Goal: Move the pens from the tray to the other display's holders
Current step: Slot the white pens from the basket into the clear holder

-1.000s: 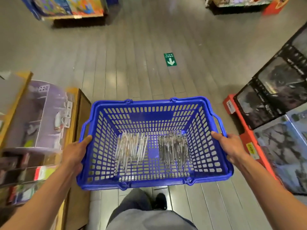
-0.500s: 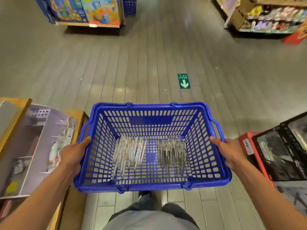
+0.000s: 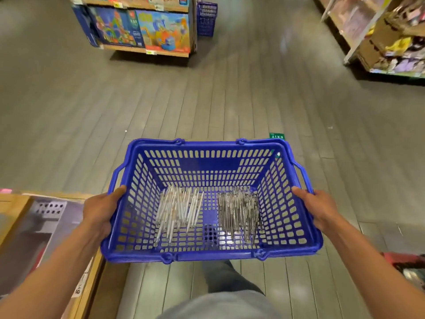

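Basket: we carry a blue slotted plastic shopping basket level in front of us, out over a grey plank floor.
Left hand: our left hand grips the basket's left rim, thumb hooked over the top edge and fingers wrapped under the outside wall.
Right hand: our right hand clamps the right rim the same way, just below the folded side handle.
Pens: a loose pile of pale white-barrelled pens lies on the basket floor left of centre; a second pile of dark silvery pens lies right of centre, a bare strip between them.
Holders: we cannot see the destination display's holders from here.
Mixing risk: we judge that any tilt or jolt would roll the two piles together, forcing a re-sort.
Slot risk: thin barrels could poke through the floor slots and snag or drop out.
Collision risk: a wooden display table with a grey boxed item sits close at our left; clipping it with the basket corner would shake the pens.
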Demonstrator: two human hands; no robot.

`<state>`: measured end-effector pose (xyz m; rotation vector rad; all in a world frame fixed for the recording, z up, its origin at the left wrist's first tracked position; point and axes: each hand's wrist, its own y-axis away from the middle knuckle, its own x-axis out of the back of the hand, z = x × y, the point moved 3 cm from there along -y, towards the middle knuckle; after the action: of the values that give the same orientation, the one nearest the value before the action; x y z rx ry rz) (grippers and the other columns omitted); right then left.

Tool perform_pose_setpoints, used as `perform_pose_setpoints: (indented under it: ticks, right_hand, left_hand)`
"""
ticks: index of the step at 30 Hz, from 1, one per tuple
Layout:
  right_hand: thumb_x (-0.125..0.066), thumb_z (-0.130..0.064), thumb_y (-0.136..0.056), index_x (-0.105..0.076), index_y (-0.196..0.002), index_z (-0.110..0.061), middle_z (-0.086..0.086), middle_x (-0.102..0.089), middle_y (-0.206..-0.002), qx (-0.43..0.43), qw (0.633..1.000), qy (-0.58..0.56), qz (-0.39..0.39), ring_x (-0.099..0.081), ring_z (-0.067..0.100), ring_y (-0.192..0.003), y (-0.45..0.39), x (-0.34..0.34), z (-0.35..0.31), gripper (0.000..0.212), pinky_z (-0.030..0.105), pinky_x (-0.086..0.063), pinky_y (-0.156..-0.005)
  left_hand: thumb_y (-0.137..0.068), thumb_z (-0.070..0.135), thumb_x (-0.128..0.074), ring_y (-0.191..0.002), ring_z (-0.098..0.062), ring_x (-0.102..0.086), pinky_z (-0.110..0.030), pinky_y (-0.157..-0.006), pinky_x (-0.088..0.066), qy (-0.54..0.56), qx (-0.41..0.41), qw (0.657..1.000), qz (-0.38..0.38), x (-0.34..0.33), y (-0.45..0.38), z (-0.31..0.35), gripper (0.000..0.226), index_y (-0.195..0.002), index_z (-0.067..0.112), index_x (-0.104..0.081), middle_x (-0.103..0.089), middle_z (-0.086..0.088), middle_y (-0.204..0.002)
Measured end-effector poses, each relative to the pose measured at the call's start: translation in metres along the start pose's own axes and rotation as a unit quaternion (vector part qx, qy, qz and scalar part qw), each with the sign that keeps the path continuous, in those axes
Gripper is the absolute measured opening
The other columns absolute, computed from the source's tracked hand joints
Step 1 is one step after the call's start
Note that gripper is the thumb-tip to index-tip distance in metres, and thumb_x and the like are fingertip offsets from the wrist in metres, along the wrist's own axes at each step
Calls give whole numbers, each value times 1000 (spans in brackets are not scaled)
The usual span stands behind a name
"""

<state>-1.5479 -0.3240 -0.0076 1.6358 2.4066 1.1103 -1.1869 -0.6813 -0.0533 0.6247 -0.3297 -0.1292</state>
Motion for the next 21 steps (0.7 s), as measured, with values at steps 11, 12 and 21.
perform_pose_setpoints:
  ticks: [11, 12, 21]
  right_hand:
    - [-75, -28, -83, -69, -91, -3, 12, -75, -76, 60, 991, 74, -96, -73, 30, -67, -178, -162, -231, 27, 45, -59, -68]
    - [-75, -29, -82, -69, -90, -3, 12, -74, -76, 67, 989, 82, -106, -73, 30, -66, -190, -181, -250, 28, 46, -59, -69]
    - [-76, -33, -82, -67, -89, -6, 4, -73, -66, 115, 964, 158, -180, -72, 23, -58, -275, -389, -399, 30, 32, -56, -58]
  left_hand:
    - [-77, 40, -83, -65, -33, -71, -42, -61, -59, 65, 32, 990, 124, -23, -124, 145, 38, -81, 6, -66, -74, -15, -78]
    - [-78, 41, -82, -62, -32, -71, -37, -56, -57, 72, 40, 988, 132, -20, -136, 154, 38, -82, 7, -65, -74, -13, -74]
    - [-79, 38, -82, -66, -29, -65, -44, -69, -59, 144, 74, 965, 208, 11, -275, 225, 35, -76, 8, -64, -71, -13, -79]
